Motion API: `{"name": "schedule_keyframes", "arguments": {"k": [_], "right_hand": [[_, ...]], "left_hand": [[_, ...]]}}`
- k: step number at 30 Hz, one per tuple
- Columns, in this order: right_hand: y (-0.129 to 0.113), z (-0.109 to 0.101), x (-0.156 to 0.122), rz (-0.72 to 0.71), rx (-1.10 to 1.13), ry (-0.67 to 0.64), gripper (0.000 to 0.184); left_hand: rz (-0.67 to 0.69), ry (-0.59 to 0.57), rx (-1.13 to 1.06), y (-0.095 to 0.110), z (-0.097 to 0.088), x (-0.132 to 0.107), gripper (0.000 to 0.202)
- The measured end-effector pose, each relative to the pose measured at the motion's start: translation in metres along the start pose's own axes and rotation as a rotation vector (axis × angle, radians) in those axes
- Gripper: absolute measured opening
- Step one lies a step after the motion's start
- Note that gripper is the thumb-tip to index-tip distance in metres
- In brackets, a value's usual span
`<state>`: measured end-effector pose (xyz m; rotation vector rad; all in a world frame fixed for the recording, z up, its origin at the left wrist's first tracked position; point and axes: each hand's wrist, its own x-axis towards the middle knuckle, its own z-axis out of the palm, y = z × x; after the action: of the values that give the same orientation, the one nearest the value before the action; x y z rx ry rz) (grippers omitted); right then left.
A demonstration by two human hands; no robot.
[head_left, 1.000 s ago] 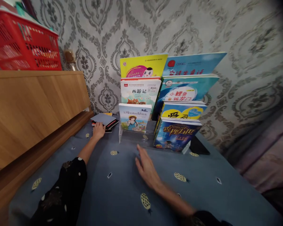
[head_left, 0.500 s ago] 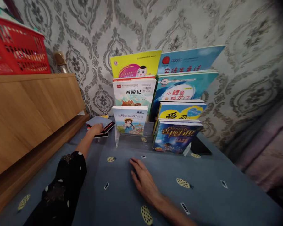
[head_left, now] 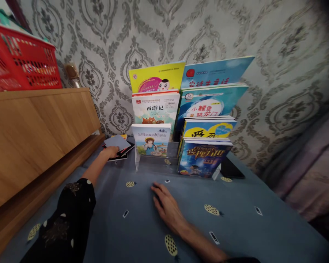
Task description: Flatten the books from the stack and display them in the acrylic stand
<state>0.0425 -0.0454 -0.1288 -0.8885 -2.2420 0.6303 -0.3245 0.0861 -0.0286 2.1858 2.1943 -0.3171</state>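
My left hand (head_left: 112, 151) reaches to a small pile at the far left of the patterned blue-grey sheet. Its fingers are closed at the near edge of a thin grey-blue booklet (head_left: 117, 141), which lies tilted on top. Dark booklets (head_left: 126, 149) stick out underneath, and a bit of yellow shows behind. The fingertips are partly hidden. My right hand (head_left: 166, 205) rests on the sheet (head_left: 142, 219) with its fingers stretched out and nothing in them. In front of it, a clear stand (head_left: 137, 162) holds upright books in two columns, among them a white-covered book (head_left: 152, 140) and a dark blue book (head_left: 203, 159).
A wooden cabinet (head_left: 44, 128) borders the left side, with a red plastic basket (head_left: 30, 62) on top. A flat black object (head_left: 231, 168) lies right of the stand. Patterned wallpaper (head_left: 112, 65) rises behind, and a pale curtain (head_left: 298, 164) hangs at the right.
The grey-blue booklet has shifted slightly to the right under my left hand, its far edge a little raised. The view has moved slightly. My right hand stays in place on the sheet.
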Motion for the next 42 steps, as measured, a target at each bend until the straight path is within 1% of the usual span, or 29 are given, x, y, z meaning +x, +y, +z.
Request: {"name": "schedule_keyframes", "arguments": {"k": [2,4,8,12,15,17,19,20,22,24,27,29,31,33,34,35,37,40,42], "right_hand": [[-0.001,-0.001,0.0,-0.001,-0.011,-0.002,0.04],[-0.003,-0.001,0.0,0.003,-0.02,0.005,0.04],[-0.007,-0.003,0.001,0.015,-0.03,-0.008,0.039],[-0.008,-0.003,0.002,0.012,-0.031,-0.006,0.039],[-0.006,-0.002,0.003,0.0,-0.021,0.016,0.038],[-0.005,-0.002,0.003,0.002,-0.024,0.018,0.038],[-0.006,-0.002,0.002,0.005,-0.034,0.007,0.037],[-0.006,-0.002,0.002,0.004,-0.039,0.001,0.037],[-0.007,-0.003,0.002,-0.002,-0.044,-0.008,0.038],[-0.007,-0.004,0.002,-0.01,-0.043,-0.01,0.038],[-0.007,-0.004,0.003,-0.016,-0.036,-0.005,0.038],[-0.007,-0.003,0.003,-0.019,-0.031,-0.003,0.038],[-0.007,-0.003,0.003,-0.022,-0.029,-0.006,0.038],[-0.007,-0.003,0.003,-0.02,-0.031,-0.014,0.038],[-0.007,-0.003,0.003,-0.017,-0.034,-0.019,0.038],[-0.008,-0.003,0.004,-0.014,-0.037,-0.025,0.038],[-0.01,-0.004,0.004,-0.008,-0.04,-0.033,0.038],[-0.013,-0.006,0.005,-0.005,-0.035,-0.037,0.037],[-0.014,-0.009,0.004,-0.005,-0.026,-0.039,0.037]], "left_hand": [[-0.071,-0.015,0.041,0.001,0.002,-0.008,0.034],[-0.126,-0.004,0.074,0.003,0.003,-0.015,0.035],[-0.178,0.079,0.122,0.014,0.005,-0.025,0.036],[-0.201,0.156,0.163,0.028,0.007,-0.033,0.036],[-0.197,0.175,0.184,0.036,0.008,-0.042,0.036],[-0.188,0.174,0.191,0.039,0.008,-0.052,0.035],[-0.169,0.167,0.194,0.042,0.009,-0.067,0.029],[-0.157,0.163,0.193,0.043,0.01,-0.077,0.029],[-0.122,0.151,0.188,0.046,0.014,-0.101,0.037],[-0.082,0.128,0.176,0.05,0.022,-0.133,0.042],[-0.027,0.065,0.141,0.061,0.039,-0.191,0.044],[0.053,0.041,0.098,0.069,0.05,-0.234,0.05],[0.061,0.014,0.055,0.073,0.057,-0.271,0.054],[0.07,-0.028,-0.02,0.072,0.058,-0.297,0.053],[0.081,-0.045,-0.067,0.068,0.057,-0.303,0.05],[0.091,-0.052,-0.119,0.063,0.057,-0.305,0.046],[0.095,-0.022,-0.213,0.049,0.057,-0.294,0.043],[0.005,0.129,-0.276,0.032,0.065,-0.256,0.05],[-0.128,0.172,-0.228,0.029,0.074,-0.227,0.052]]}}
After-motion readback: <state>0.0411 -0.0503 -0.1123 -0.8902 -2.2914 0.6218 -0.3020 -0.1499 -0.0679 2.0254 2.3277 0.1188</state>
